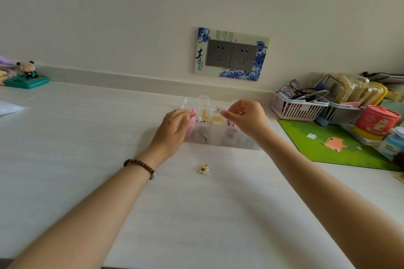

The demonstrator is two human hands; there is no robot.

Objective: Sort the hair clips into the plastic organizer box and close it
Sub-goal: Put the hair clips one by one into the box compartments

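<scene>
A clear plastic organizer box (218,137) stands on the white table near the wall, its lid up at the back. Its compartments hold small coloured clips, pink, yellow and blue. My left hand (172,129) rests against the box's left end, fingers curled beside a pink clip (193,111); whether it grips anything is unclear. My right hand (247,118) hovers over the box's right half, thumb and forefinger pinched on a small silver hair clip (218,109). One yellow and clear hair clip (203,169) lies loose on the table in front of the box.
A green play mat (328,142) lies at the right. Behind it stand a pink basket (293,109) with glasses, packets, and a red tin (377,122). A bear figurine (28,74) sits far left. A double wall socket (231,54) is above the box.
</scene>
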